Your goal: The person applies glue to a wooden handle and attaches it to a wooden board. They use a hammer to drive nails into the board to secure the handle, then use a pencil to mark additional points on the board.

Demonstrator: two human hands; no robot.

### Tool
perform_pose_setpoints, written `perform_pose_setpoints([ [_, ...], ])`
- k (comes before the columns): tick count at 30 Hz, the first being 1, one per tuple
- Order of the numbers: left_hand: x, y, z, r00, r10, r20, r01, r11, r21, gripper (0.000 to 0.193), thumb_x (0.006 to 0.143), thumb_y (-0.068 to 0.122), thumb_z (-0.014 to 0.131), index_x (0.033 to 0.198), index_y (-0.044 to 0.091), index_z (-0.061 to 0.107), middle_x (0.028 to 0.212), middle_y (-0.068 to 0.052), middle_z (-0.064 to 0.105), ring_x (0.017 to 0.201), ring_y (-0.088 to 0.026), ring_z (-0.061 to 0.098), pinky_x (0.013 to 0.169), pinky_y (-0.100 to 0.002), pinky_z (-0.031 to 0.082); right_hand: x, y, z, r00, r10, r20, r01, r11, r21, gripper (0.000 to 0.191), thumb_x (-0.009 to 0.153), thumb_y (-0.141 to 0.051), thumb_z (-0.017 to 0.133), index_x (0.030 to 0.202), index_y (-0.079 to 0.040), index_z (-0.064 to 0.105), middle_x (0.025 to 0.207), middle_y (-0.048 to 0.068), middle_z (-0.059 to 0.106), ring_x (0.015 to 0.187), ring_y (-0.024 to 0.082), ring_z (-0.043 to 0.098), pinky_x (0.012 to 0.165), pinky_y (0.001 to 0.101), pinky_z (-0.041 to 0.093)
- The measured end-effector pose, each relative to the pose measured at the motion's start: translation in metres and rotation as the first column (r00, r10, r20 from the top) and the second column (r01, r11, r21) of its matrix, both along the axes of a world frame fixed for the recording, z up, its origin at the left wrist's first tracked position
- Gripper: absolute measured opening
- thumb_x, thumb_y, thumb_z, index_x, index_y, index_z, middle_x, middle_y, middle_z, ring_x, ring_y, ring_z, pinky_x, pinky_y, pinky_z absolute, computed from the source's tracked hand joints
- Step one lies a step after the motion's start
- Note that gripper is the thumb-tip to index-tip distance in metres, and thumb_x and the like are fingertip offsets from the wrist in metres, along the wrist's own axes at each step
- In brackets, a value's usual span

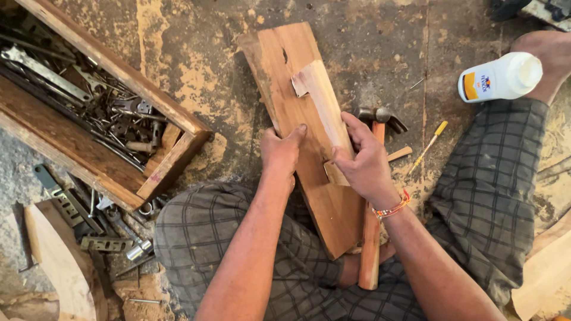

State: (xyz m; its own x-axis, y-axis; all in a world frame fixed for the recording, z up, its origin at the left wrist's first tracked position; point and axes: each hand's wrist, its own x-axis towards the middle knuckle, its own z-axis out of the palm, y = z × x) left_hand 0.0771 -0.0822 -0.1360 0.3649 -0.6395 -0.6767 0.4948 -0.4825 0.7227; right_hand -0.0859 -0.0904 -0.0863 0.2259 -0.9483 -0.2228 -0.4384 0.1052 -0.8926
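Between both hands lies the board [309,148]: left hand [279,151] clasps its edge, right hand [363,166] presses the pale strip [324,110] flat upon it.

One view only, from the camera worn on the head. We look almost straight down past our own forearms to the floor [369,47], which fills the frame edge to edge. Close range: our left hand [281,151] and right hand [364,163] sit near frame centre on the plank [297,107], our crossed legs along the bottom edge. The wooden toolbox [172,113] runs off the upper left corner, the white bottle [499,77] near the upper right. No second view to compare against.
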Motion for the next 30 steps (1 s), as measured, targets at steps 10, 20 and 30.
perform_pose_setpoints([
  [10, -0.002, 0.001, -0.005, 1.0, -0.011, 0.009, 0.011, 1.0, 0.001, 0.03, 0.084, 0.01, 0.078, 0.109, -0.003, 0.067, 0.097, -0.012, 0.075, 0.077, -0.018, 0.072, 0.067, -0.034, 0.059, 0.002, 0.003, -0.003, 0.998, -0.01, -0.055, 0.006, 0.998, -0.065, 0.063, 0.088, -0.003, 0.067, 0.148, 0.001, 0.048, 0.129, 0.014, 0.069, 0.118, 0.017, 0.067, 0.101, 0.0303, 0.054],
  [20, 0.0, 0.004, -0.002, 1.0, -0.022, 0.003, 0.022, 1.0, 0.002, 0.03, 0.086, 0.006, 0.072, 0.113, -0.003, 0.063, 0.1, -0.013, 0.074, 0.082, -0.018, 0.072, 0.07, -0.034, 0.059, 0.004, 0.003, 0.006, 0.996, 0.022, -0.09, -0.027, 0.998, -0.06, 0.062, 0.09, -0.005, 0.067, 0.148, 0.001, 0.047, 0.126, 0.015, 0.07, 0.115, 0.017, 0.069, 0.099, 0.0302, 0.055],
  [30, 0.004, 0.005, 0.018, 0.999, -0.029, 0.019, 0.03, 0.997, -0.064, 0.027, 0.087, 0.003, 0.07, 0.112, -0.004, 0.063, 0.101, -0.013, 0.074, 0.083, -0.017, 0.071, 0.073, -0.033, 0.058, -0.006, -0.006, 0.04, 0.974, 0.082, -0.213, -0.094, 0.994, -0.047, 0.061, 0.091, -0.018, 0.072, 0.147, -0.002, 0.053, 0.129, 0.012, 0.071, 0.111, 0.016, 0.071, 0.094, 0.0305, 0.056],
])
